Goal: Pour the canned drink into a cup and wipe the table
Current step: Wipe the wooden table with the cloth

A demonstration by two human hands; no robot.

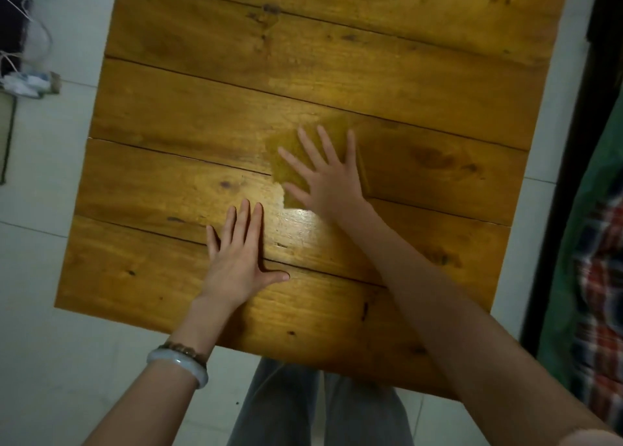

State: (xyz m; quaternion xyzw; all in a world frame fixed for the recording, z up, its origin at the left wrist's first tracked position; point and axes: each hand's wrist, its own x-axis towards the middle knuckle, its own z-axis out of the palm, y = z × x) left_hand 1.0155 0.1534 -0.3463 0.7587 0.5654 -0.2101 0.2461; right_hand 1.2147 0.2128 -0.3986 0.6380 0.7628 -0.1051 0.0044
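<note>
A yellow-brown cloth (290,155) lies flat near the middle of the wooden table (202,115). My right hand (323,175) presses on it with fingers spread and straight. The cloth is blurred and close in colour to the wood. My left hand (241,256) rests flat on the table nearer to me, left of the cloth, fingers straight. A shiny patch of the tabletop (300,226) lies between the two hands. No can or cup is in view.
The table stands on a pale tiled floor (50,162). Clutter with white cords (27,74) lies on the floor at the far left. Green and plaid fabric (593,260) hangs by a dark frame on the right. My legs show below the table's near edge.
</note>
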